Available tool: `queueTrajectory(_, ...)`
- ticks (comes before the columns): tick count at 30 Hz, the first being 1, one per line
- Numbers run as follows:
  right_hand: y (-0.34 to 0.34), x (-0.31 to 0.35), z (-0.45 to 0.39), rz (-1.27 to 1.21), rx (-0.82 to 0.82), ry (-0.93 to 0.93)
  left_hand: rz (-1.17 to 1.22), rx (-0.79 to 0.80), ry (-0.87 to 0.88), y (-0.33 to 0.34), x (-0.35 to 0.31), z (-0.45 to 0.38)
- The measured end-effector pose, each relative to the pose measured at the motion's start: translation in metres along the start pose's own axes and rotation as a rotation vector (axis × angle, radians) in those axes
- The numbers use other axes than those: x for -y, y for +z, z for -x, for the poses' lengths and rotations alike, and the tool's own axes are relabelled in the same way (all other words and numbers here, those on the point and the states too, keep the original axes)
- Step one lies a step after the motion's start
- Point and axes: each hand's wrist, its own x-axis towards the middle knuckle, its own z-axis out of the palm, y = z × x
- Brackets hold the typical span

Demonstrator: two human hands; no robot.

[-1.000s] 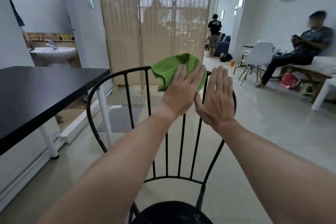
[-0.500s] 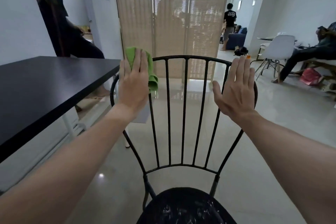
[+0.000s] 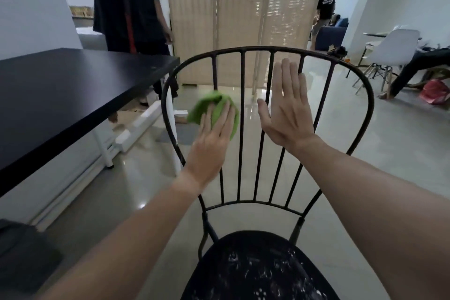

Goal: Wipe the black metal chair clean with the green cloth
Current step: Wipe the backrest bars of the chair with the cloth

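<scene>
The black metal chair (image 3: 350, 69) faces me, its curved back of thin vertical bars in the middle of the view and its round dark seat at the bottom. My left hand (image 3: 211, 143) lies flat with straight fingers and presses the bunched green cloth (image 3: 205, 109) against the left bars, about halfway down the back. My right hand (image 3: 288, 109) is flat too, fingers together and pointing up, resting on the bars just right of centre.
A black table (image 3: 73, 90) on white legs stands close on the left, its corner near the chair. A person in dark clothes (image 3: 129, 5) stands behind it. A beige folding screen (image 3: 243, 19) is ahead. A white chair (image 3: 394, 48) and a seated person's leg are at right.
My left hand slid the cloth from the top rail's middle to its left end, then down the left bars. My right hand shifted toward the centre. The view tilted down.
</scene>
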Motion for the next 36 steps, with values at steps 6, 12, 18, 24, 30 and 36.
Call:
queueTrajectory(6, 0.018, 0.016, 0.056, -0.028, 0.091, 0.032, 0.057, 0.343, -0.025, 0.037, -0.05, 0.131)
queueTrajectory(12, 0.025, 0.02, 0.076, -0.005, 0.168, -0.011, 0.103, 0.594, -0.053, 0.064, -0.058, 0.167)
queueTrajectory(18, 0.024, 0.016, 0.076, 0.062, 0.185, -0.036, 0.464, 0.543, -0.184, 0.03, -0.054, 0.149)
queueTrajectory(24, 0.026, 0.012, 0.077, 0.142, 0.211, -0.08, 0.811, -0.196, -0.599, -0.063, -0.032, 0.021)
queueTrajectory(30, 0.026, 0.015, 0.076, 0.144, 0.235, -0.045, 0.529, -0.715, -0.417, -0.124, 0.044, -0.1)
queueTrajectory(36, 0.023, 0.018, 0.076, 0.113, 0.22, -0.039, 0.305, -0.316, -0.35, -0.07, 0.067, -0.087)
